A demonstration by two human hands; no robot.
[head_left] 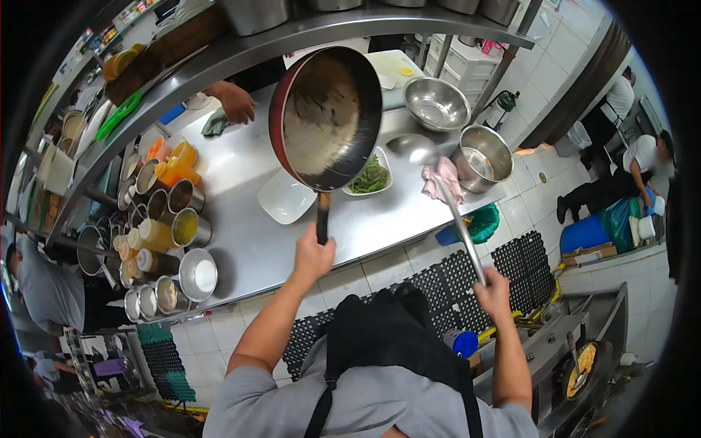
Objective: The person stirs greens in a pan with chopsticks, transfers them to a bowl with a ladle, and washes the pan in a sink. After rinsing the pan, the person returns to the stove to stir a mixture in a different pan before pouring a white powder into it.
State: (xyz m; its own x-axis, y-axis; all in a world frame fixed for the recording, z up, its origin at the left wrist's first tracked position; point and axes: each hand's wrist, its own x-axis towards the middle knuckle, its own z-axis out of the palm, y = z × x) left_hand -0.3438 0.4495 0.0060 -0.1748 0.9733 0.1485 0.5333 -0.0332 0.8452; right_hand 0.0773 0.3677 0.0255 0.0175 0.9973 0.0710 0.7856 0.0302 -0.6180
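Observation:
My left hand [315,255] is closed around the black handle of a frying pan [321,117], which is raised over the steel counter [241,241] with its stained inside showing. In my right hand [492,293] is the long metal handle of a ladle [415,150], its bowl above the counter to the right of the pan. Partly behind the pan, a white bowl [371,177] holds green vegetables. Another white bowl [288,197] sits to its left with nothing visible in it. A pink cloth [442,181] lies near the counter's right end, behind the ladle handle.
Squeeze bottles [155,235] and metal pots crowd the counter's left. Two steel bowls [437,104] [482,159] stand at the right. A co-worker's hand [235,103] reaches in across the counter. An overhead shelf [292,28] spans the far side; a pan of food [582,370] sits lower right.

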